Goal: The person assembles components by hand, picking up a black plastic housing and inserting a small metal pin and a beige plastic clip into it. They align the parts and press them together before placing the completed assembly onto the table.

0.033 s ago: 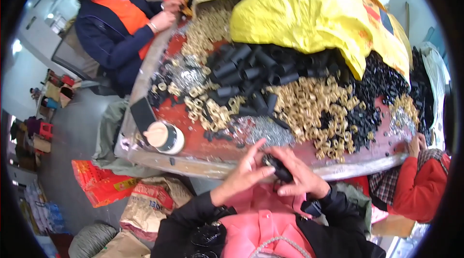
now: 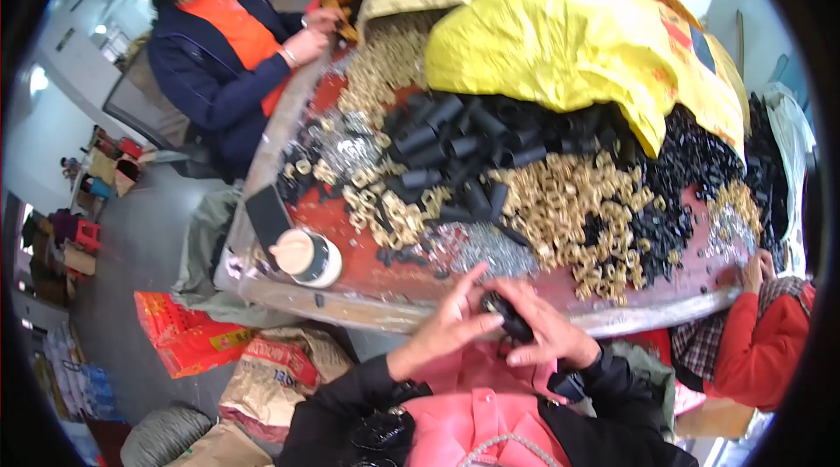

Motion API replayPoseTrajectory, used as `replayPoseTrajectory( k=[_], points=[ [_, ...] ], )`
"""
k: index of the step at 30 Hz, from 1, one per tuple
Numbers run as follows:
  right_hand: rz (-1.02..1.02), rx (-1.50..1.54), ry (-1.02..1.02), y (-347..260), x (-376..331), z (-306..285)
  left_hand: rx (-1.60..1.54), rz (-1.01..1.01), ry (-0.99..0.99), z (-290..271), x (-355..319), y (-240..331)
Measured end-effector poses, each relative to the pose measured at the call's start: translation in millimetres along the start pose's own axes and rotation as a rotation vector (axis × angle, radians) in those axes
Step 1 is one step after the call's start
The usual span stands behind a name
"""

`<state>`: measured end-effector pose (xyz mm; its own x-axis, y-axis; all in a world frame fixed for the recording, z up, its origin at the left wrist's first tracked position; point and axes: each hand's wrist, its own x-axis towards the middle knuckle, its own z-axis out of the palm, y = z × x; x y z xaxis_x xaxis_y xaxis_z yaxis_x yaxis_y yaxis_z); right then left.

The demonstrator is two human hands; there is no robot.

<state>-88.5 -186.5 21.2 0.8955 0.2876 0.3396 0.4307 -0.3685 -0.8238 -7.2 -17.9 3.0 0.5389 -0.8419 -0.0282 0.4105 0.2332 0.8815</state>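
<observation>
In front of my chest, just off the table's near edge, both hands meet around a small rounded black part [image 2: 507, 317] with a glossy surface. My right hand [image 2: 549, 327] curls over it from the right, its fingers covering the upper side. From the left, my left hand [image 2: 448, 327] presses its thumb against the part, while its index finger points up and away. The part's underside is hidden. Beyond my hands lie a pile of small silver metal pieces [image 2: 494, 248], many tan ring-shaped pieces [image 2: 560, 205] and black tubes [image 2: 464, 130].
A white jar with a pale lid [image 2: 322, 261] stands by a dark flat phone-like slab [image 2: 267, 215] at the table's left. Yellow sacks [image 2: 551, 30] cover the back. One co-worker [image 2: 214, 56] sits far left; another's red sleeve [image 2: 757, 349] is at right. Paper sacks [image 2: 280, 375] stand below left.
The whole view has shifted slightly, so the table and its piles sit a little lower and farther right. My hands keep nearly the same grip on the black part.
</observation>
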Motion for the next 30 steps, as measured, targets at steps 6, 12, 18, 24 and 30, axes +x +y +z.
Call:
replayPoseTrajectory(
  k=[6,12,18,24,30],
  points=[
    [0.084,0.106,-0.075,-14.0,-4.2,4.9,-0.002,-0.073,-0.086,4.0,-10.1,-5.6],
    [0.061,0.122,0.025,-10.6,-9.3,9.2,-0.091,-0.078,-0.033,7.3,-10.7,-14.5],
    [0.03,0.181,0.188,-8.3,-5.1,7.3,-0.227,-0.123,-0.003,15.7,-3.3,-10.2],
    [0.098,0.19,0.294,-4.8,-8.8,12.9,-0.304,-0.196,0.028,21.3,-2.6,-16.5],
    [0.096,0.14,0.378,0.2,-13.0,20.3,-0.311,-0.224,0.065,23.0,-4.4,-22.8]
  ],
)
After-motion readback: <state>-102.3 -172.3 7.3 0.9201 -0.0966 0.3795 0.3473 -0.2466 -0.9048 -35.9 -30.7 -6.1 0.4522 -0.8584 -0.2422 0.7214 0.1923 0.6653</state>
